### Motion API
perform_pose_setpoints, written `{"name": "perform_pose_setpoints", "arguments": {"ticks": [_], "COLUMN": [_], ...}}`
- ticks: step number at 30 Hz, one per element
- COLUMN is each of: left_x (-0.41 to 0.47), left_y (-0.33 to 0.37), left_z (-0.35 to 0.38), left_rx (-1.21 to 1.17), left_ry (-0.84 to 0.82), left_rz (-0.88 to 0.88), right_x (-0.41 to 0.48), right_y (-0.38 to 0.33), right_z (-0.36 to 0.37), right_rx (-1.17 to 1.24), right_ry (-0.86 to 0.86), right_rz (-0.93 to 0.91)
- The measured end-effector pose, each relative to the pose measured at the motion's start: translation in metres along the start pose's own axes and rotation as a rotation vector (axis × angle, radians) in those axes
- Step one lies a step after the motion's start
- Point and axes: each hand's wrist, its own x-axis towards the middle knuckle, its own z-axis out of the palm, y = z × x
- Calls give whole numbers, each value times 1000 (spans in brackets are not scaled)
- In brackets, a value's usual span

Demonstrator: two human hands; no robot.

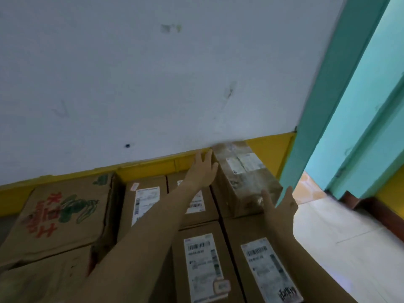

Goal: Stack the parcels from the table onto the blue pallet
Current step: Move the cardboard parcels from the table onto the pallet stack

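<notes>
Nearest, under both forearms, a layer of brown labelled cartons (203,265) lies packed edge to edge, with a printed carton (63,213) out beyond the left forearm. So much of the stacking looks done, though neither the blue pallet beneath nor the counter with any remaining parcels is in view. Just ahead, the right hand (282,206) is spread, fingers straight, at the near right corner of the taped parcel (242,178), which sits on top of that layer between the two hands. Farther on, the left hand (202,169) lies flat and straight-fingered along the parcel's far left side. Neither hand grips. They appear to be squaring or releasing it, though blur hides whether they actually touch it. Beyond the hands runs a yellow wall band (271,149).
</notes>
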Motion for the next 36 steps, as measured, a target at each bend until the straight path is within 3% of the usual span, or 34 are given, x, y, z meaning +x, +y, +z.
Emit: {"name": "perform_pose_setpoints", "arguments": {"ticks": [3, 13, 22, 25, 29, 36], "left_x": [32, 91, 71, 42, 15, -31], "left_y": [-5, -12, -29, -41, -52, -61], "left_z": [8, 26, 30, 35, 36, -9], "left_rx": [141, 77, -215, -433, -499, -227], "left_ry": [-18, -140, -6, 99, 227, 178], "left_rz": [-2, -75, -136, -188, -194, -70], "right_x": [16, 36, 28, 15, -2, -17], "right_y": [13, 34, 27, 21, 18, -10], "right_z": [10, 23, 26, 32, 39, 28], "right_rx": [81, 216, 203, 217, 205, 127], "right_ry": [-16, -61, -20, 12, -10, -123], "right_rz": [-25, -39, 95, 0, -154, -209]}}
